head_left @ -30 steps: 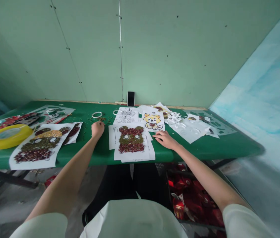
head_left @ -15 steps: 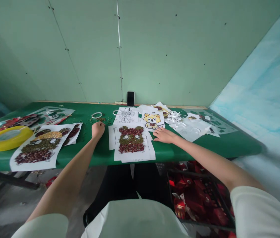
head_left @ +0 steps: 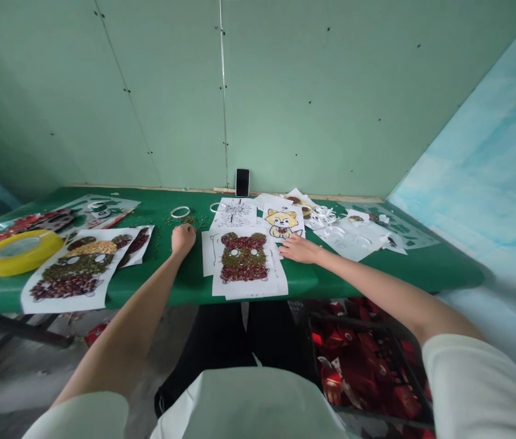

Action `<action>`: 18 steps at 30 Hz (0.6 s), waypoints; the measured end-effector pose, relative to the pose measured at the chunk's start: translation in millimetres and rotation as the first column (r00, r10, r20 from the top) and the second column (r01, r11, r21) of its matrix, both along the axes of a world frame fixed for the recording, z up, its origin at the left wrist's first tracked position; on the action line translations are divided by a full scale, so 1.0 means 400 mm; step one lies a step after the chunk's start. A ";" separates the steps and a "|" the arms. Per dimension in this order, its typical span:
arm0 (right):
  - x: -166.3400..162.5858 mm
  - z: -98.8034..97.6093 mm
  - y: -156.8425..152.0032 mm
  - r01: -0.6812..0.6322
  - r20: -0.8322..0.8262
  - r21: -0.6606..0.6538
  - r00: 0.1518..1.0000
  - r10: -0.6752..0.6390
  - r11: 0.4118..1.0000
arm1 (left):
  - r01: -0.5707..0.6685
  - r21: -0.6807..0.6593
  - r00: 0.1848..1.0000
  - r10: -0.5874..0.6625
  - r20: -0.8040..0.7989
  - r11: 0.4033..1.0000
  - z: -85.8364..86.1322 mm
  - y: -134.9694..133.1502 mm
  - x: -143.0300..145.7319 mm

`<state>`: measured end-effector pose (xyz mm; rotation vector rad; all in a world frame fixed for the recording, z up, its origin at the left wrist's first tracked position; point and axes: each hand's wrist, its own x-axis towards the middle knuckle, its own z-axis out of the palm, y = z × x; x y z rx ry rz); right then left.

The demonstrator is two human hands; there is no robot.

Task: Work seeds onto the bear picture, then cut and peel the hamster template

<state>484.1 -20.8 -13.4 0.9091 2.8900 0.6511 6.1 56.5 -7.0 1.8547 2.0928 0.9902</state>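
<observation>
My left hand (head_left: 183,239) is closed above the green table, just in front of loose seeds (head_left: 196,220) and a white tape ring (head_left: 180,211). Whatever its curled fingers may hold is hidden. To its right lies a bear-like animal picture (head_left: 245,258), filled with dark red beans and green seeds, on top of other sheets. My right hand (head_left: 300,249) is palm down with fingers stretched out, at the lower edge of a coloured fox drawing (head_left: 282,223). Its fingertips come close to the right edge of the bean picture's stack.
Another bean-covered picture (head_left: 71,271) and a big yellow tape roll (head_left: 20,252) lie on the left. A phone (head_left: 242,182) leans against the wall. Crumpled white strips (head_left: 323,217) and papers (head_left: 353,239) lie on the right. Below stands a crate (head_left: 371,324) of red packages.
My left hand has turned slightly and its fingers look more curled in. The right hand's fingers have drawn a little closer together by the fox drawing. The view has shifted slightly.
</observation>
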 end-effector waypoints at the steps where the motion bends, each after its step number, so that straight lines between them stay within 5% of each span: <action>1: -0.002 -0.001 0.000 0.014 -0.030 -0.025 0.999 -0.014 1.000 | 0.004 0.006 1.000 -0.004 0.000 1.000 -0.001 0.000 0.000; 10: -0.016 0.002 -0.003 0.057 -0.155 -0.201 0.984 -0.089 0.978 | 0.023 0.027 0.999 -0.023 -0.023 0.999 -0.005 0.002 0.001; 18: -0.023 0.008 -0.004 0.092 -0.067 -0.209 0.992 -0.108 0.974 | 0.029 0.038 0.999 -0.027 -0.043 0.999 -0.006 0.001 0.002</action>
